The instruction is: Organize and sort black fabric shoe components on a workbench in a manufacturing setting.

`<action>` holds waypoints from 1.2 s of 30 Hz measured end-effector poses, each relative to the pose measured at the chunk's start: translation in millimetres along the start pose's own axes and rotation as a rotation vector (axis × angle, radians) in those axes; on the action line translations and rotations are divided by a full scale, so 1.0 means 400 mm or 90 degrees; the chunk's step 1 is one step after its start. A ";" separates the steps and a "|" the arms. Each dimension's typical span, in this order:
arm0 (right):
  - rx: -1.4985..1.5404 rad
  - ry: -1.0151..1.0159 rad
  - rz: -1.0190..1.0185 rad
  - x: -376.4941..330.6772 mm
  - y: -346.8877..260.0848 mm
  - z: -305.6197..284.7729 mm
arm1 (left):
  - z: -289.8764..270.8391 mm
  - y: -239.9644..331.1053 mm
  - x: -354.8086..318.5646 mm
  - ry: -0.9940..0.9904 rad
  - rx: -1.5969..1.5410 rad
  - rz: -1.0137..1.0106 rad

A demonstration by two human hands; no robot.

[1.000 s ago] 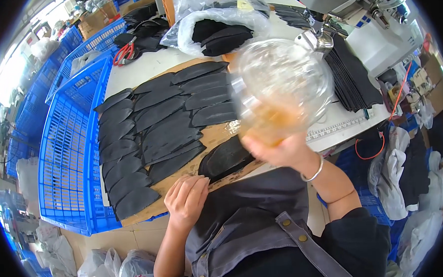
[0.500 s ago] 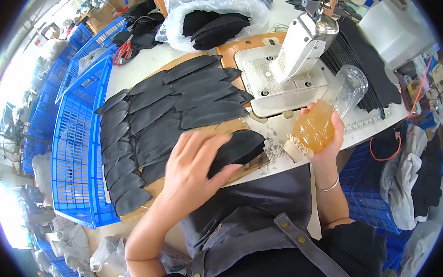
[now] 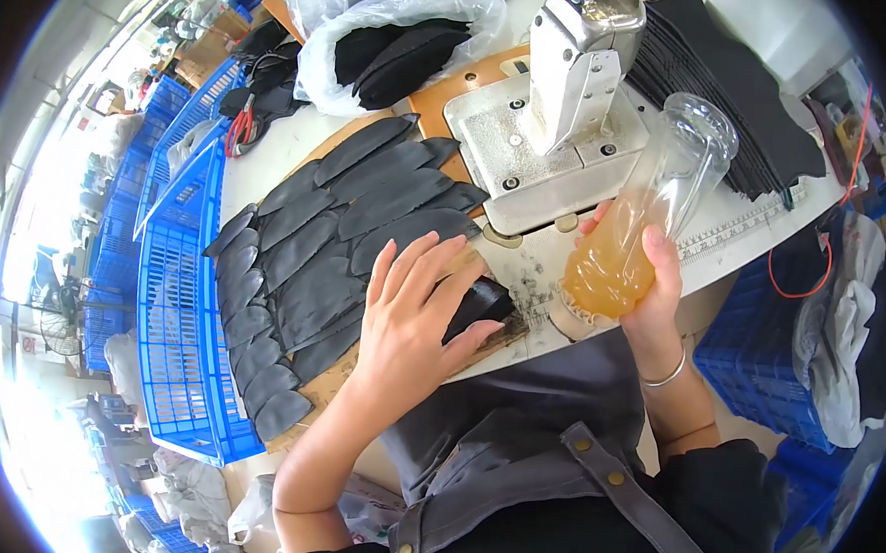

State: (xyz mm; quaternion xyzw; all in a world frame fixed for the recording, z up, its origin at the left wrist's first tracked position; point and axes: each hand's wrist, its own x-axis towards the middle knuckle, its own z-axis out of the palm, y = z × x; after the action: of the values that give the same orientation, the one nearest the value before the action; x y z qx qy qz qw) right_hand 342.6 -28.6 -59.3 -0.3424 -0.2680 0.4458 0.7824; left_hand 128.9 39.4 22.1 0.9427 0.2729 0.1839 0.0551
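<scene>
Blue plastic crates (image 3: 180,320) line the left edge of a pale worktable (image 3: 286,145) in a cluttered workshop. Beside them, dark leaf-shaped fabric pieces (image 3: 330,232) lie in overlapping rows on a brown board. The left hand (image 3: 415,313) rests flat, fingers spread and open, on top of a small black folded piece (image 3: 480,305) at the table's near edge, touching it without clasping. Behind it stands a grey-white sewing machine (image 3: 563,90) on its metal base. Farther right, the right hand (image 3: 638,276) is wrapped around a clear plastic bottle (image 3: 650,216), tilted with its open mouth pointing up and away; amber liquid fills its lower part, the upper part is see-through and empty. A thin bracelet (image 3: 666,375) circles that wrist.
</scene>
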 end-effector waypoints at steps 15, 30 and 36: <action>0.019 -0.106 -0.005 -0.010 -0.011 0.030 | 0.022 0.006 0.013 0.035 -0.119 -0.001; 0.164 -0.289 0.159 -0.017 -0.008 0.086 | 0.020 -0.016 0.005 0.105 -0.168 -0.039; 0.193 -0.299 0.196 -0.038 0.022 0.114 | 0.034 -0.045 -0.050 0.190 -0.205 -0.127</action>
State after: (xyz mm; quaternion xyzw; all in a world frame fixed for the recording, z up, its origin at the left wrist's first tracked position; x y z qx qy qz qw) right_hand 297.9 -25.2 -39.7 -0.1458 -0.3168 0.6606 0.6649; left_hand 109.6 43.9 -0.4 0.8527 0.3367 0.3557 0.1814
